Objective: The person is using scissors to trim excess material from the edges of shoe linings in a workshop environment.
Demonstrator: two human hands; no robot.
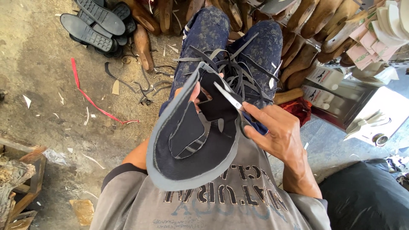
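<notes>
Two hands are engaged on one workpiece above your lap. Your left hand (pixel 192 94) is clamped on the far edge of a dark shoe upper piece (pixel 194 140), thumb on the near face and fingers hidden behind; most of that hand is covered by the material. You hold the piece raised and tilted towards you, which I judge serves to present its inner face and its grey border to the blades. Your right hand (pixel 275 134) is closed round the handles of a pair of scissors (pixel 232 102), fingers through the loops; the blades point up and left, and their tips lie on the dark material just beside your left thumb. Whether the blades are parted or shut I cannot tell.

The shoe upper piece lies between the two hands, touching both, with its lower curve hanging over your grey shirt (pixel 221 200). Thin dark trimmed strips (pixel 232 68) rest across your knees just beyond it. On the floor (pixel 38 76) well to the left lie black rubber soles (pixel 96 21) and a red strip (pixel 87 96); wooden shoe lasts (pixel 306 30) are stacked beyond your knees.
</notes>
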